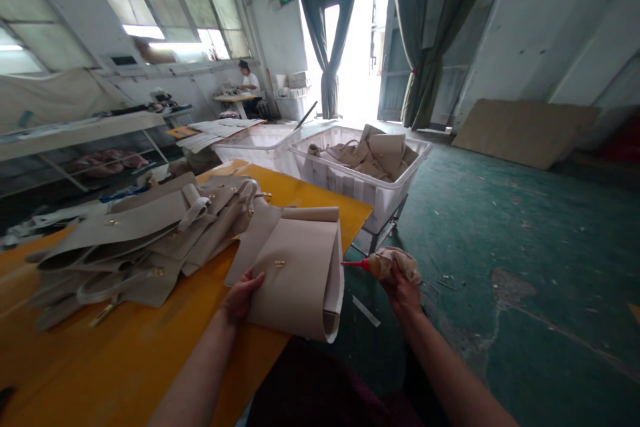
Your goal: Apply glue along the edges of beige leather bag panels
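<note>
A beige bag panel (pixel 295 273), folded over with a small gold clasp on its front, lies at the edge of the yellow table (pixel 200 347). My left hand (pixel 240 297) grips its left side, thumb on top and fingers hidden beneath. In my right hand (pixel 403 287) is a squeeze bottle (pixel 375 265) wrapped in a pale cloth. Its thin red nozzle points left, with the tip at the panel's right edge; I cannot tell whether they touch. To the left, similar beige bag pieces (pixel 150 233) with straps and gold fittings lie in a loose pile.
Beyond the table, a white bin (pixel 415 157) on a wheeled frame holds more beige pieces. Another white bin (pixel 255 140) stands beside it. A person (pixel 249 83) sits at a far workstation. Cardboard (pixel 525 133) leans against the right wall above the green floor (pixel 550 247).
</note>
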A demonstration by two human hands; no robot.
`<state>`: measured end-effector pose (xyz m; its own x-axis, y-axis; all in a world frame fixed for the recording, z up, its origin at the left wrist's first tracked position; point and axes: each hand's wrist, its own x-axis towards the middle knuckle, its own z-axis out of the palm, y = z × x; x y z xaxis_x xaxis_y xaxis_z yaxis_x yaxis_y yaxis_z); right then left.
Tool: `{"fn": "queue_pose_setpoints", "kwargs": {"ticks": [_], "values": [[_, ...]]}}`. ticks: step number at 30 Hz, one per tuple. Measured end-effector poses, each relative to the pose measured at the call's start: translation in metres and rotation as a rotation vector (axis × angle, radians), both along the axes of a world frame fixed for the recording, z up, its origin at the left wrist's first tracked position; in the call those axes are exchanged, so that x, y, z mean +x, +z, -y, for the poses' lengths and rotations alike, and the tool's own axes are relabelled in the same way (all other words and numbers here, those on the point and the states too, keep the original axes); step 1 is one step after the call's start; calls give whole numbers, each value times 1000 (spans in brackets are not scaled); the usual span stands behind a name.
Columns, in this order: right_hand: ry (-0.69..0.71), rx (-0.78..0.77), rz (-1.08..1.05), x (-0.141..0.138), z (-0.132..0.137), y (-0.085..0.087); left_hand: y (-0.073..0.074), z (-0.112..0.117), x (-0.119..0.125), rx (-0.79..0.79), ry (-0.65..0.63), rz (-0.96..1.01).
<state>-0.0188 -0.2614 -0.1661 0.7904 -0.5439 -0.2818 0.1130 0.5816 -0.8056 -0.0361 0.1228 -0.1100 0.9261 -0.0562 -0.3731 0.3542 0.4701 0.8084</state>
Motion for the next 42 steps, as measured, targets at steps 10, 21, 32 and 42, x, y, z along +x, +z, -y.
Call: {"fn": "queue_pose_setpoints", "kwargs": {"ticks": [10, 21, 32, 42], "values": [[192, -34, 130, -62, 7, 10, -1, -1, -1, -13, -23, 13], [97, 393, -74, 19, 8, 55, 8, 1, -3, -15, 8, 7], [442, 570, -234, 101, -21, 88, 39, -6, -6, -40, 22, 119], [572, 459, -382, 149, -19, 79, 29, -9, 5, -93, -7, 152]]}}
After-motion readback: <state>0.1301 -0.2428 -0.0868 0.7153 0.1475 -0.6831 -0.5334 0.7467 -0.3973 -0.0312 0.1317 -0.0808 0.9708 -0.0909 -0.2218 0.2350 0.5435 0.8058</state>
